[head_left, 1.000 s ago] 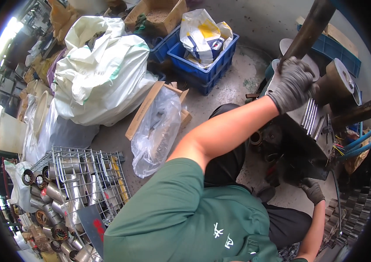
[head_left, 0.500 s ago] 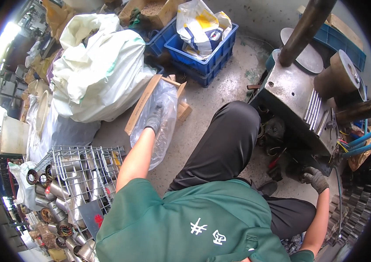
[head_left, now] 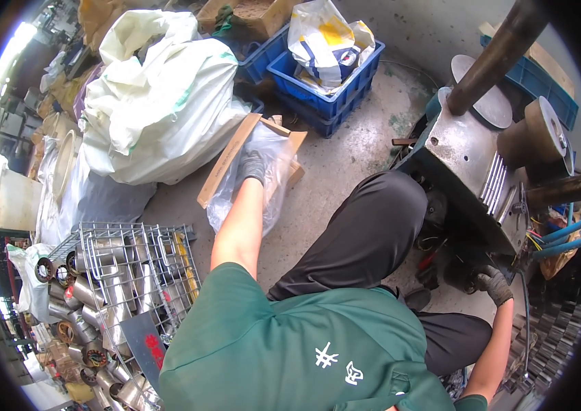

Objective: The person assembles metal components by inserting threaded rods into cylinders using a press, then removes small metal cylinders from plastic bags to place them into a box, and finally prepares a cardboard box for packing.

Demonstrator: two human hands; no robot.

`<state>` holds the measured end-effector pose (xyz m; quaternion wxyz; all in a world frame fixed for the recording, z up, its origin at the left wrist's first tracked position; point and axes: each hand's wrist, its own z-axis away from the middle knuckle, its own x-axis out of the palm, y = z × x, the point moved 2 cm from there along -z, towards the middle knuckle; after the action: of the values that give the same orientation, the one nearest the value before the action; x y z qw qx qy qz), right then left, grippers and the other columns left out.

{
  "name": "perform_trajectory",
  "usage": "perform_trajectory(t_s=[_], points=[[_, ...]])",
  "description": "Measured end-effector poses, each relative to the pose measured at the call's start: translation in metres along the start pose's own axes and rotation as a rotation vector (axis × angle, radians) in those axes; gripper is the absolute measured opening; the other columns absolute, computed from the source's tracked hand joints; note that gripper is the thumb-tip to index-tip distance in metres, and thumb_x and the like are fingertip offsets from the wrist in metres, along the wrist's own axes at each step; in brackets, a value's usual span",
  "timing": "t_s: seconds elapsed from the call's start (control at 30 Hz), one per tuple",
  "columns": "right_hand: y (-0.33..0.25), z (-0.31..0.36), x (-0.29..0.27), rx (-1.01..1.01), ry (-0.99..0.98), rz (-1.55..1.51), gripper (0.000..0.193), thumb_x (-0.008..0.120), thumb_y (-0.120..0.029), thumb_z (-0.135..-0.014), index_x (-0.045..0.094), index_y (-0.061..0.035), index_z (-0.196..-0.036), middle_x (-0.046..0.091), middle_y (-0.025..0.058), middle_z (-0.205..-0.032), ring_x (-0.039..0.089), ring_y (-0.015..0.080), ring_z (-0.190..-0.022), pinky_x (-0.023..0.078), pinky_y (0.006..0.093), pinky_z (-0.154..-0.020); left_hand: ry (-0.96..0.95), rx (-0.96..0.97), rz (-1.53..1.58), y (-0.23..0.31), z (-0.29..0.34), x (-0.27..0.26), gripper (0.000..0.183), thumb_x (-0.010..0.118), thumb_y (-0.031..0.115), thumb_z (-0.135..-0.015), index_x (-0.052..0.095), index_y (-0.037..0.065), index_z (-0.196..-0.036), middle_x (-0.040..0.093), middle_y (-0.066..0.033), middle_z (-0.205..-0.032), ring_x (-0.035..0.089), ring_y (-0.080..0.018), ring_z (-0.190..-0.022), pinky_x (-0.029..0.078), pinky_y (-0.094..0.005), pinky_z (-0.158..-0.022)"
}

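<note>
My left hand (head_left: 253,166), in a grey glove, reaches into a clear plastic bag (head_left: 278,198) that lines an open cardboard box (head_left: 225,164) on the floor. Its fingers are hidden in the bag, so what they touch does not show. Far to the right, my right hand (head_left: 493,285), gloved as well, is closed with curled fingers beside a dark round part (head_left: 460,272) low on the metal machine (head_left: 465,147). Whatever those fingers hold is too dark to make out.
A large white sack (head_left: 160,103) stands behind the box. Blue crates (head_left: 335,103) with a plastic bag on top are at the back. To the left, a wire basket (head_left: 129,274) holds several metal tubes. My bent knee (head_left: 393,205) rises between box and machine.
My left hand has moved deeper into the bag lining, and its fingers have gone from partly visible to hidden. The whole view has shifted slightly; my right hand stays by the machine's dark part.
</note>
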<state>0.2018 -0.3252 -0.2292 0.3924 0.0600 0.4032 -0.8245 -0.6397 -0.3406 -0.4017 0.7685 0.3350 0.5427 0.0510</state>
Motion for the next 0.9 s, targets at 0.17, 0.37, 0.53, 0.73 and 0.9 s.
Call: perform_trajectory(t_s=[0.17,0.37,0.53,0.73,0.9], points=[[-0.016,-0.003,-0.001,0.027,0.05,0.057,0.028,0.064,-0.011,-0.094,0.066,0.0036,-0.118,0.07,0.0053,-0.09,0.061,0.0125,-0.074,0.053,0.0292,-0.069,-0.08,-0.117,-0.034,-0.006,-0.014,0.004,0.051,0.047,0.04,-0.102,0.063,0.002,-0.132,0.066,-0.0251,-0.129,0.063,-0.0398,-0.122,0.051,-0.0463,-0.102],[-0.008,0.008,-0.004,0.055,0.093,0.034,0.031,0.063,-0.012,-0.095,0.066,0.0032,-0.122,0.069,0.0047,-0.088,0.06,0.0119,-0.07,0.05,0.0276,-0.063,-0.408,0.103,-0.117,-0.003,-0.019,-0.003,0.05,0.047,0.043,-0.101,0.063,0.005,-0.131,0.065,-0.0233,-0.13,0.061,-0.0391,-0.122,0.049,-0.0464,-0.103],[0.005,0.01,-0.007,0.085,0.075,-0.094,0.031,0.064,-0.012,-0.095,0.064,0.0018,-0.122,0.067,0.0047,-0.084,0.059,0.0108,-0.064,0.046,0.0247,-0.056,-0.362,0.308,-0.234,0.007,0.012,-0.019,0.05,0.047,0.045,-0.101,0.063,0.007,-0.13,0.064,-0.0217,-0.131,0.06,-0.0386,-0.123,0.048,-0.0464,-0.104],[0.03,0.004,-0.018,0.106,0.072,-0.063,0.036,0.068,-0.018,-0.095,0.06,-0.0028,-0.126,0.069,0.0057,-0.089,0.065,0.015,-0.065,0.054,0.0288,-0.059,-0.254,0.513,-0.376,0.027,0.065,-0.057,0.05,0.047,0.047,-0.101,0.063,0.01,-0.129,0.063,-0.0199,-0.132,0.059,-0.038,-0.123,0.046,-0.0465,-0.105],[0.013,-0.01,-0.014,0.087,0.07,0.039,0.027,0.061,-0.012,-0.096,0.065,-0.0007,-0.121,0.069,0.0057,-0.086,0.064,0.0136,-0.066,0.051,0.0275,-0.058,-0.249,0.567,-0.449,0.018,0.069,-0.054,0.049,0.047,0.05,-0.1,0.062,0.012,-0.128,0.062,-0.0184,-0.133,0.058,-0.0375,-0.124,0.045,-0.0465,-0.106]])
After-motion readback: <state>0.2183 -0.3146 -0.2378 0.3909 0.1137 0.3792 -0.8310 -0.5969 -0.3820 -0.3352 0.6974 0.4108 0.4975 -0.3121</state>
